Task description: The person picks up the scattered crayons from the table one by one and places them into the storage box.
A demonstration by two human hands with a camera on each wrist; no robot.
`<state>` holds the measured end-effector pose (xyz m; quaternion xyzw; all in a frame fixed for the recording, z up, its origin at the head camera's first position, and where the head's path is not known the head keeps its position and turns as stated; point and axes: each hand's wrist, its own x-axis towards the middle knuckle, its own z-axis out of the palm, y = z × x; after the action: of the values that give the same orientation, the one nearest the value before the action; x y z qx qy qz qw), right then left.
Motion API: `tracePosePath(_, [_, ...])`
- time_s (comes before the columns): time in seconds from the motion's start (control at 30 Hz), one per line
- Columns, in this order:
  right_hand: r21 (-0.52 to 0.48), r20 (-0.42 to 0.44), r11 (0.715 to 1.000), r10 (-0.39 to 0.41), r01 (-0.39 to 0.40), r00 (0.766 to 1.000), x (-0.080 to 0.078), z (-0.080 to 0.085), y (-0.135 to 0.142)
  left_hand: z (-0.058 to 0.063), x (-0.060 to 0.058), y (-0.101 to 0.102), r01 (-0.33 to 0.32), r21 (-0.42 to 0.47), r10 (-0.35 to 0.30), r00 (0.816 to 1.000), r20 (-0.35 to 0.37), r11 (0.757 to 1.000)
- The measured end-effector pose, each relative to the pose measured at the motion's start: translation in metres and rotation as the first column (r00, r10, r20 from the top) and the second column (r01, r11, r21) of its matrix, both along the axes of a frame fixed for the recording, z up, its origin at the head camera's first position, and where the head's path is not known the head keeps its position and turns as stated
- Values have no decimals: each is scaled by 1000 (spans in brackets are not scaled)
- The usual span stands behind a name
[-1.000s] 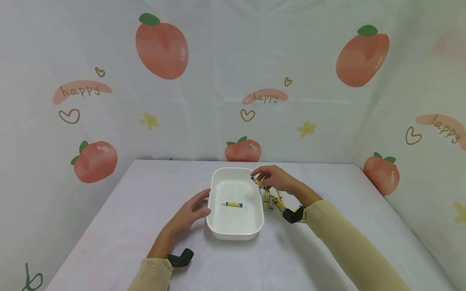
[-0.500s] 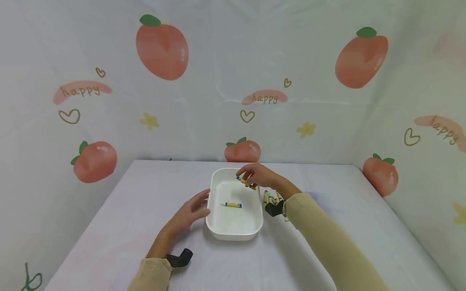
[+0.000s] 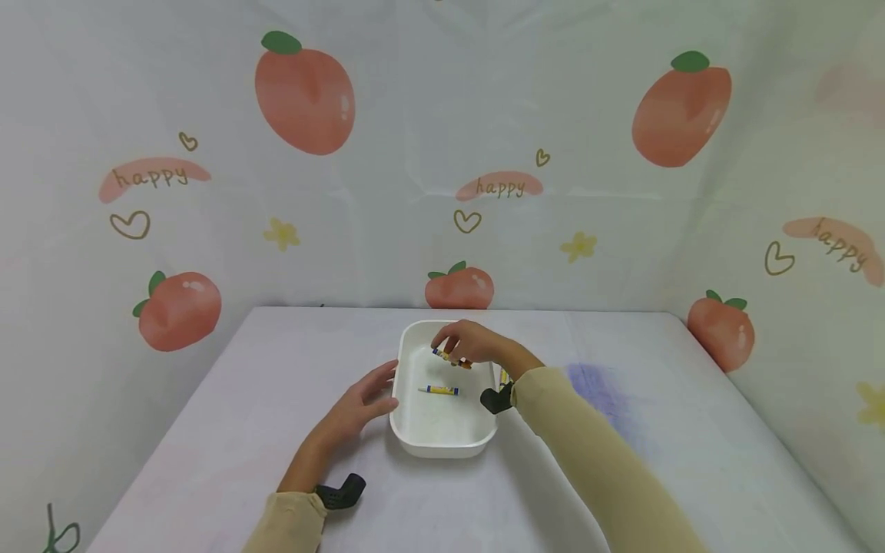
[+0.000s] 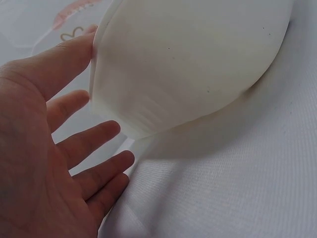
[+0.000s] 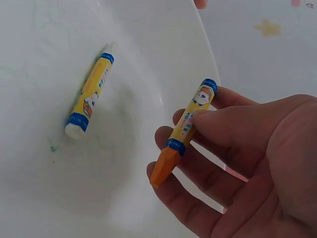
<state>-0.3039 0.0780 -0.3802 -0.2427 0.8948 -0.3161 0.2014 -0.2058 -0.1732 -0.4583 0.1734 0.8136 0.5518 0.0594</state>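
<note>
My right hand (image 3: 477, 342) pinches an orange crayon (image 5: 185, 126) in a yellow and blue wrapper between thumb and fingers, over the far part of a white plastic basin (image 3: 442, 445). Its bare orange tip points down toward the little finger in the right wrist view. On the basin floor lies a white crayon (image 5: 92, 94) in the same kind of wrapper. My left hand (image 3: 359, 401) is at the basin's left side, fingers spread and loosely bent, with thumb and fingertips right at the rim. In the left wrist view the basin's outer wall (image 4: 188, 64) fills the space past the fingers.
Right of the basin, more crayons (image 3: 505, 378) lie on the white tablecloth (image 3: 332, 338), mostly hidden behind my right wrist. A purple smudge (image 3: 594, 392) marks the cloth farther right. A fruit-printed curtain (image 3: 387, 153) hangs behind the table.
My right hand has carried the orange crayon left, from beside the basin's right rim to over its inside. The left hand and the white crayon have stayed in place.
</note>
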Motion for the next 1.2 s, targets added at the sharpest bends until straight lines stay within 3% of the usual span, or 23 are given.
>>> tracePosePath(0.23, [41,-20,999,22,-21,1000,-2,-6,-6,-3,-3,0,-2,4,2,1000,8,1000])
tracePosePath(0.57, [52,-17,999,-14,15,1000,-7,-15,-9,-2,-5,2,-6,-12,6,1000,-5,1000])
tracePosePath(0.87, [10,13,1000,20,-20,1000,-4,-14,-13,-1,-1,0,-13,-10,13,1000,1,1000])
tracePosePath(1.1, [-43,0,999,24,-24,1000,0,-11,-9,16,8,3,0,-10,1,1000,11,1000])
tracePosePath(1.2, [-68,-2,998,14,-14,1000,2,-8,-4,11,6,2,-4,-14,4,1000,2,1000])
